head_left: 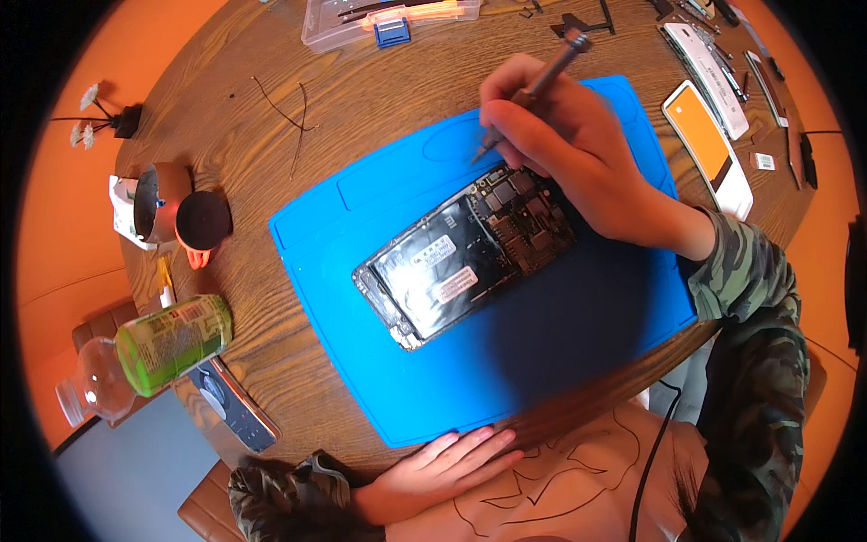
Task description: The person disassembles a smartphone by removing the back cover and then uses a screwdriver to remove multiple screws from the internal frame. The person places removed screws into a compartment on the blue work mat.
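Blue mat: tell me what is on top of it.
An opened phone lies on the blue mat; the right hand, holding a screwdriver, is above the mat. Whatever is under the phone is covered and cannot be seen.

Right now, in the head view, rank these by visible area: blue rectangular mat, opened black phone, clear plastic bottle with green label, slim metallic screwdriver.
Largest to smallest:
1. Blue mat
2. Opened phone
3. Green-labelled bottle
4. Metallic screwdriver, partly hidden by the right hand
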`<act>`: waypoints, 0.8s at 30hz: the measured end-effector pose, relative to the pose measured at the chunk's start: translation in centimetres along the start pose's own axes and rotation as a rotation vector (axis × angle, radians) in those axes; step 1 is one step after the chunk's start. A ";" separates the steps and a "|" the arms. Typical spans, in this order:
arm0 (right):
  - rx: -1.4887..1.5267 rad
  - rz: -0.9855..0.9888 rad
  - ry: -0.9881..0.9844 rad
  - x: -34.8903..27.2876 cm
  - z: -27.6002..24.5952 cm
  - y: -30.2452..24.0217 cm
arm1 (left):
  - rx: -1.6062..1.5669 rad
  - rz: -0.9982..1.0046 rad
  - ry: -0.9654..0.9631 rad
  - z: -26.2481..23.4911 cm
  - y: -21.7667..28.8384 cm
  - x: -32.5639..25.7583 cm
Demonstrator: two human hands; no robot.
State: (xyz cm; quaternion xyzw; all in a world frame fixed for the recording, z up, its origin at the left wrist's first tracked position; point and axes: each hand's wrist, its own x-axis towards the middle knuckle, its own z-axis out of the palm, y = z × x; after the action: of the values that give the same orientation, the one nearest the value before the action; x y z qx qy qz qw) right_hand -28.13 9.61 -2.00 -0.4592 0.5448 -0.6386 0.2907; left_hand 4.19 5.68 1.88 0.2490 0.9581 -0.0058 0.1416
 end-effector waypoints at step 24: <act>-0.187 -0.011 -0.095 -3.5 -2.7 -2.1 | 0.119 0.200 -0.161 -1.0 -0.9 -0.8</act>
State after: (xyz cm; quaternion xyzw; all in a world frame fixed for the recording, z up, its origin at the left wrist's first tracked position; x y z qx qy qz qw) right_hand -28.82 14.34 -0.86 -0.5170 0.5852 -0.5641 0.2685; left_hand 4.10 4.58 3.01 0.3499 0.9121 -0.0685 0.2026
